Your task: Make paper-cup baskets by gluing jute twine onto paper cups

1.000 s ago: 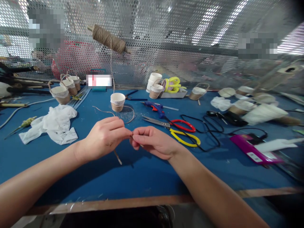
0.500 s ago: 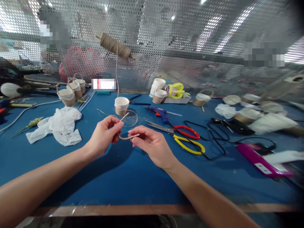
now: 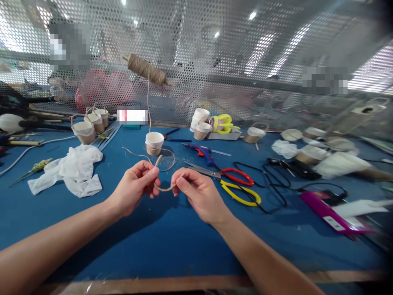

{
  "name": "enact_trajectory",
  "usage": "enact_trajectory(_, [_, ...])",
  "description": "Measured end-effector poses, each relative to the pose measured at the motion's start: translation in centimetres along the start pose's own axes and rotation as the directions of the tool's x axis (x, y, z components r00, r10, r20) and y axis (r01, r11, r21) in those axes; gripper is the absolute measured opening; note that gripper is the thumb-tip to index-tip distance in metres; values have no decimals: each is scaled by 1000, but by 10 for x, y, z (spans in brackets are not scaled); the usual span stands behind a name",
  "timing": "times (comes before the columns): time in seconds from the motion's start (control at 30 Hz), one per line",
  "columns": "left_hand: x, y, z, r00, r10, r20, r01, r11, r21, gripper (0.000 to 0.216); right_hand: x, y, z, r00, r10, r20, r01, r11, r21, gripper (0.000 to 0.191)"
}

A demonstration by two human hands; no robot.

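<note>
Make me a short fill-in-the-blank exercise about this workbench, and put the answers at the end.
1. The left hand and right hand grip a short cord above a tabletop coloured ____.
2. Besides grey and red, the scissors show the colour ____.
3. In the picture, the glue gun lies to the ____ of the crumpled white cloth.
4. From the twine spool, exactly ____ strand hangs down.

Missing words: blue, yellow, right, one.

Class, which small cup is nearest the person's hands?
The brown-and-white cup just beyond the left hand; the other cups are farther off, to either side.
</note>
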State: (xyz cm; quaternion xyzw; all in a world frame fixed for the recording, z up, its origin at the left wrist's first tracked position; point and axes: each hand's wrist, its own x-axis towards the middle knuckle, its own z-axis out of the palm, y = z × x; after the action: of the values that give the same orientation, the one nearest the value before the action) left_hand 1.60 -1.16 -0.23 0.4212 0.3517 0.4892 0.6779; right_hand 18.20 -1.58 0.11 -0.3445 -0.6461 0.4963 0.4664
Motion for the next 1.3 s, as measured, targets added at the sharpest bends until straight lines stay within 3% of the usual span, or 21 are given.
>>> enact_trajectory(0.17, [2, 2, -1, 996, -78, 47, 83, 990, -114, 24, 3, -2, -3, 994, 5, -109, -13, 997, -76, 20])
enact_trajectory(0.27, [7, 6, -6, 998, -45, -37, 40, 993, -108, 25, 7, -1, -9, 992, 78, -95, -79, 997, -10, 29])
enact_trajectory(0.4, [15, 13, -15, 992, 8, -128, -21, 995, -95, 23, 24, 1, -19, 977, 147, -154, -179, 960, -215, 31])
enact_trajectory(0.5, [27, 20, -22, 986, 44, -162, -46, 999, -14, 22, 50, 3, -25, 981, 97, -165, -150, 926, -346, 21])
enact_trajectory(0.6, [46, 37, -30, 962, 188, -197, -147, 967, 208, 22, 79, 0, -28, 986, 21, -163, -88, 905, -416, 14])
enact_trajectory(0.67, [61, 55, -34, 925, 346, -155, -253, 867, 429, 19, 96, -10, -29, 987, -28, -161, -48, 892, -449, 16])
enact_trajectory(0.7, [68, 65, -35, 906, 417, -73, -304, 761, 574, 17, 104, -17, -29, 986, -66, -150, -13, 881, -473, 17])
enact_trajectory(0.77, [83, 85, -33, 865, 476, 157, -388, 437, 812, 15, 118, -35, -28, 981, -173, -85, 97, 824, -558, 15])
enact_trajectory(0.8, [90, 94, -31, 836, 469, 284, -434, 249, 866, 16, 124, -44, -27, 966, -259, 9, 201, 726, -658, 14])
enact_trajectory(0.87, [103, 107, -25, 770, 379, 514, -502, -138, 854, 19, 135, -58, -25, 947, -269, 173, 297, 536, -790, 10])
enact_trajectory(0.93, [115, 113, -19, 758, 333, 561, -522, -206, 828, 17, 143, -62, -22, 959, -195, 207, 273, 428, -861, 6])
enact_trajectory(1.0, [125, 114, -14, 753, 304, 584, -537, -230, 811, 15, 149, -59, -21, 974, -157, 164, 215, 405, -889, 8])
enact_trajectory(1.17, [139, 110, -10, 762, 299, 574, -540, -197, 818, 10, 153, -43, -28, 982, -148, 118, 173, 449, -877, 10])
enact_trajectory(1.3, [141, 110, -19, 791, 371, 487, -492, -88, 866, 14, 154, -34, -39, 987, -155, 41, 117, 515, -849, 10])
